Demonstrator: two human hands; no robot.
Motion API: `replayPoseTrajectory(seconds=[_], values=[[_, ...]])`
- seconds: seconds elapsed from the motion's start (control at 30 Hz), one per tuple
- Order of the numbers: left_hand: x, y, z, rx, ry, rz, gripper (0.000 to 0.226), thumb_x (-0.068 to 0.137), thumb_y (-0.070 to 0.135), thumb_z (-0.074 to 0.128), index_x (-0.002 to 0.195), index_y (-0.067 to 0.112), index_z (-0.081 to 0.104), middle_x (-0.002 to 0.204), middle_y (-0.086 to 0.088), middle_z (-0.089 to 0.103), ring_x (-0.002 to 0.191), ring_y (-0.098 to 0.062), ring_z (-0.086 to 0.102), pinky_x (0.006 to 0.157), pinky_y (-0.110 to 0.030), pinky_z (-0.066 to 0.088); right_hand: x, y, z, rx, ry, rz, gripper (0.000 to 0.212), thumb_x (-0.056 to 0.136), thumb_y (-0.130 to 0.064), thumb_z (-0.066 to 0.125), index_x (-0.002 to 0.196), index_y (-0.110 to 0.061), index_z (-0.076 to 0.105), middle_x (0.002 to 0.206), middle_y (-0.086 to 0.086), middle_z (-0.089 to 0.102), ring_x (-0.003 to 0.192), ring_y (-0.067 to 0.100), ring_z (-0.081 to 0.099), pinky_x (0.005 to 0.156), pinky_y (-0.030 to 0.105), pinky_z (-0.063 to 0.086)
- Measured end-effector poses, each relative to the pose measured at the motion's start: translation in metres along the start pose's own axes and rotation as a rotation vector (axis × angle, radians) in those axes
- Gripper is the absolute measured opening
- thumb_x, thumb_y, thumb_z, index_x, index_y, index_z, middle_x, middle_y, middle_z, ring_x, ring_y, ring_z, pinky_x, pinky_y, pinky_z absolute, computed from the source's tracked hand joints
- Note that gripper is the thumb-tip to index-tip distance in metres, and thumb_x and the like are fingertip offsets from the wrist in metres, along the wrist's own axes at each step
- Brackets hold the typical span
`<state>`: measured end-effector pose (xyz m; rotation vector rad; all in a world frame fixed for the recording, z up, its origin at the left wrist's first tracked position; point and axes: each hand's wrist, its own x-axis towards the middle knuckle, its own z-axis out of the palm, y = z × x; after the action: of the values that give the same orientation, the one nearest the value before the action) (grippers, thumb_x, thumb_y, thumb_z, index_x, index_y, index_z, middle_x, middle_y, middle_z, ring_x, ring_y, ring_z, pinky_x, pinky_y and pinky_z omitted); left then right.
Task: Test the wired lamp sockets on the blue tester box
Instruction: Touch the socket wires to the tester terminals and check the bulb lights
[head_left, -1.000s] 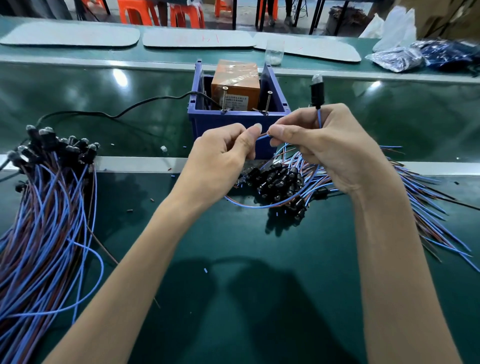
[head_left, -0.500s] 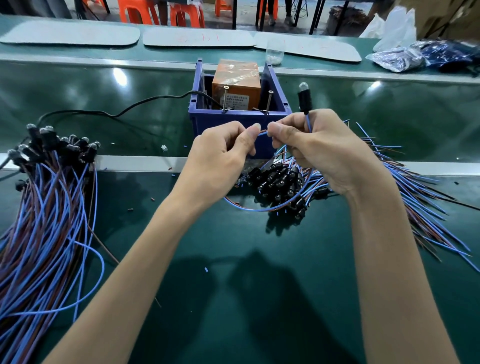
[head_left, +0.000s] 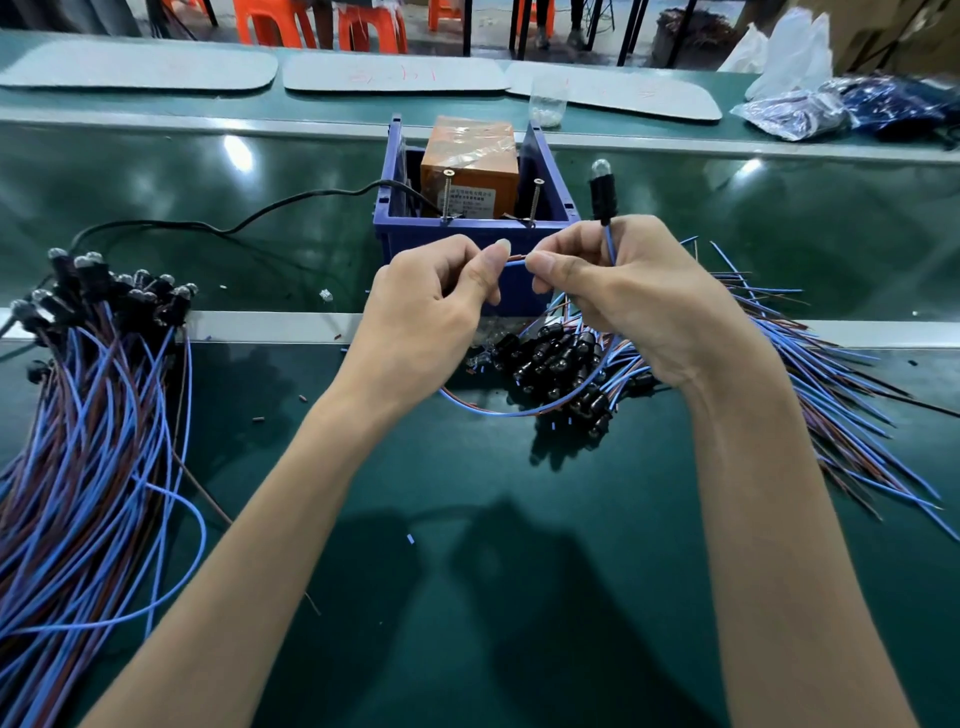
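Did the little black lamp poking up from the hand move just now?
Yes. The lamp held up by the right hand has shifted left and slightly down, ending closer to the right wall of the blue box.

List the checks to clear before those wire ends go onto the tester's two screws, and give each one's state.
1. Wire ends pinched by left hand and right hand: ok.
2. Ends spread apart to reach both screws: not ok, they sit close together.
3. Tips stripped bare: cannot tell.
4. Two screws on the blue tester box unobstructed: ok.
5. Lamp socket upright, bulb in sight: ok.
6. Tester powered: cannot tell; a black cord runs into the box.
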<state>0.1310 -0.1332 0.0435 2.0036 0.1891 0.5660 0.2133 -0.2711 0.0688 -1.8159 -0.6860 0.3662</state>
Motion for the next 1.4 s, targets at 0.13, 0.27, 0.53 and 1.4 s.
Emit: replayPoseTrajectory(seconds=[0.13,0.27,0.53,1.4], values=[[0.0,0.002,-0.001,0.017,0.001,0.008,0.04,0.098,0.033,0.051,0.061,0.019,0.051,0.036,0.01,0.03,0.037,-0.007,0.027,0.041,-0.015,0.02,0.0,-0.002,0.003,-0.008,0.004,0.014,0.023,0.096,-0.013,0.057,0.074,-0.018,0.058,0.039,-0.019,0.049,0.035,-0.002,0.042,0.041,0.008,0.031],[0.0,0.004,-0.004,0.033,0.0,0.011,0.041,0.098,0.032,0.052,0.06,0.018,0.05,0.035,0.01,0.03,0.036,-0.008,0.027,0.041,-0.015,0.019,0.002,-0.005,0.006,0.076,0.026,0.073,0.023,0.096,-0.009,0.055,0.074,-0.015,0.056,0.056,-0.009,0.054,0.036,-0.001,0.037,0.039,0.007,0.026],[-0.001,0.007,-0.006,0.115,-0.005,0.035,0.043,0.097,0.03,0.054,0.056,0.018,0.049,0.035,0.01,0.035,0.036,-0.006,0.033,0.04,-0.013,0.022,0.007,-0.001,0.01,0.006,0.097,0.065,0.025,0.093,-0.005,0.053,0.072,-0.018,0.053,0.06,-0.007,0.049,0.043,-0.003,0.039,0.045,0.01,0.028],[0.004,0.008,-0.007,-0.357,0.019,-0.253,0.032,0.102,0.012,0.043,0.079,0.019,0.065,0.064,0.004,0.038,0.059,-0.007,0.035,0.057,-0.018,0.032,0.003,-0.004,-0.004,0.333,0.286,-0.084,0.066,0.103,-0.048,0.015,0.089,-0.02,0.072,0.057,-0.008,0.044,0.048,0.004,0.034,0.046,0.017,0.024]])
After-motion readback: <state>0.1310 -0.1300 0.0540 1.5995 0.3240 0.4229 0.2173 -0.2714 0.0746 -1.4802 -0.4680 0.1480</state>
